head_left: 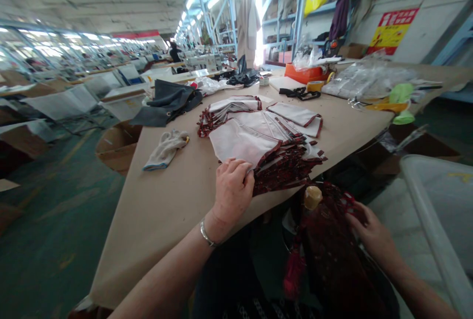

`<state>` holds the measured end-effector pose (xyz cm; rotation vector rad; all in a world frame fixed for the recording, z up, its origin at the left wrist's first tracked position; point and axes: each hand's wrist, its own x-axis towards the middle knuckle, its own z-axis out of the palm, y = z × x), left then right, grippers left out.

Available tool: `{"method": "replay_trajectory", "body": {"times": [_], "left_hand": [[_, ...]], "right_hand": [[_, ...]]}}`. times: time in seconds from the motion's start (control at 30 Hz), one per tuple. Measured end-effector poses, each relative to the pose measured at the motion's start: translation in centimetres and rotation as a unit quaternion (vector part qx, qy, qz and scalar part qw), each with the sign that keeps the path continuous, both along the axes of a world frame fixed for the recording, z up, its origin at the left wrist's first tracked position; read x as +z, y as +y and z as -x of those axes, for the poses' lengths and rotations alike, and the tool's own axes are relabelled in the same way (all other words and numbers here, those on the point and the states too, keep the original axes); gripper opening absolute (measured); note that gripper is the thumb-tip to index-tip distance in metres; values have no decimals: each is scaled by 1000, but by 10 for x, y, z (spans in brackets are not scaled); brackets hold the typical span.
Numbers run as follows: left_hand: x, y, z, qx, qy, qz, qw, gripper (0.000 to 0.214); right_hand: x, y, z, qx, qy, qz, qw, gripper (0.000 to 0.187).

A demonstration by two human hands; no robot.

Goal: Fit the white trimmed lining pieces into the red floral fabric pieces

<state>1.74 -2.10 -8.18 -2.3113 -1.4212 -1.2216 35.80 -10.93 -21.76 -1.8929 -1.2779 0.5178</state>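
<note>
Left hand [233, 188]: we are pinching white cloth [242, 139] | right hand [371, 232]: we are pinching dark-red fabric [332, 245] | glove [167, 149]: is lying left of left hand

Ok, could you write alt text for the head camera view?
A person's left hand touches a stack of white, dark-red-edged fabric pieces on a brown-covered table, while the right hand holds dark red patterned cloth by its edge. A whitish, blue-edged fabric glove lies left of the stack.
</note>
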Motion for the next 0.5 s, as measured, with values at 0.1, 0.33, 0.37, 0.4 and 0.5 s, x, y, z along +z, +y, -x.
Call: {"method": "replay_trajectory", "body": {"times": [0.1, 0.33, 0.37, 0.4, 0.5], "left_hand": [[4, 3, 0, 1, 13, 12, 1000, 13], [11, 3, 3, 17, 21, -15, 1000, 15], [12, 2, 5, 16, 16, -20, 1000, 15], [13, 1, 7, 14, 11, -24, 1000, 15], [14, -2, 14, 15, -16, -20, 1000, 14]], "right_hand": [[82, 27, 44, 75, -98, -198, 972, 36], [199, 112, 181, 360, -394, -277, 799, 28], [200, 123, 187, 357, -424, -254, 793, 26], [201, 132, 189, 345, -446, -234, 792, 24], [206, 143, 175, 259, -463, -189, 826, 29]]}}
